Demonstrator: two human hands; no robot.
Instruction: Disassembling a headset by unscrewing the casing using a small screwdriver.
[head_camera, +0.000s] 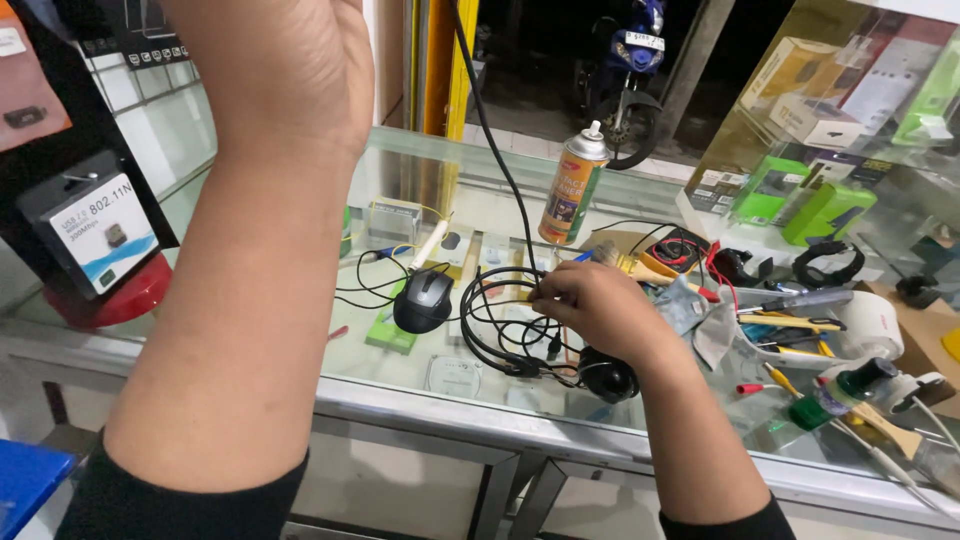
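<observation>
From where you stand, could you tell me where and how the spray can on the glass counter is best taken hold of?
Grip the spray can around its straight cylindrical body, below the white nozzle cap, probably coming from the near side. It stands upright, slightly tilted, on the glass counter; the black cable hangs to its left, so approach clear of that.

Black headset, black cable, grey-black mouse, orange-yellow spray can.

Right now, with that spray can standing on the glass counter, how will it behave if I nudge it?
The spray can is tall and narrow on a small base, so a push near its top would probably tip it. Being round, it would likely roll across the smooth glass counter. Its metal-looking body seems stiff; how full it is cannot be told.
</observation>
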